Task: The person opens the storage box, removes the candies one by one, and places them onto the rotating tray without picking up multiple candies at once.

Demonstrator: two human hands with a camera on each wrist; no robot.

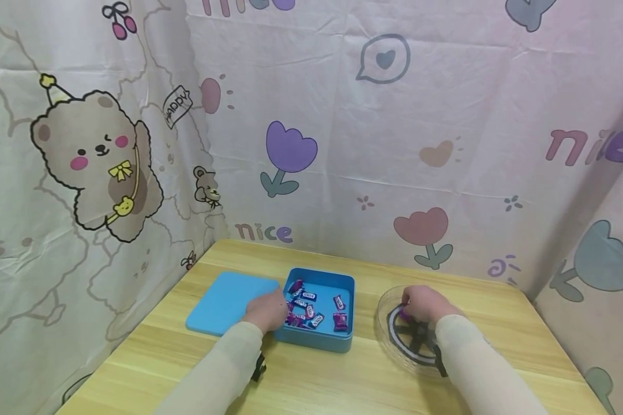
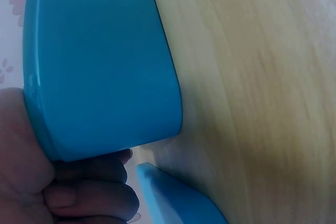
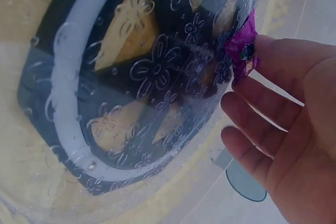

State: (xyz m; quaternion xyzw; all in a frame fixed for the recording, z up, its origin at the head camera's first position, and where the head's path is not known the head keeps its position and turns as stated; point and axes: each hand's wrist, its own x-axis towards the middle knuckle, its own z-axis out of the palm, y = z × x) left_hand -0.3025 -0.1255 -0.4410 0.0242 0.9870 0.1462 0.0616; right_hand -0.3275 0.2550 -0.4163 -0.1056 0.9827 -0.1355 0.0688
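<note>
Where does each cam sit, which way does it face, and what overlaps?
Head: worn on the head, facing forward and down at the table, blue box and printed backdrop; left grip, right grip and both sleeves show.
Left wrist: on that wrist, facing the box's outer wall; part of the left grip shows.
Right wrist: on that wrist, facing the clear plate; the right grip shows, pinching a purple candy.
Shared: head and left wrist, box and blue lid; head and right wrist, plate.

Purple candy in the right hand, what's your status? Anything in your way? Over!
Right hand pinching purple candy at clear dish. Left hand gripping blue box, left side. No obstruction visible.
</note>
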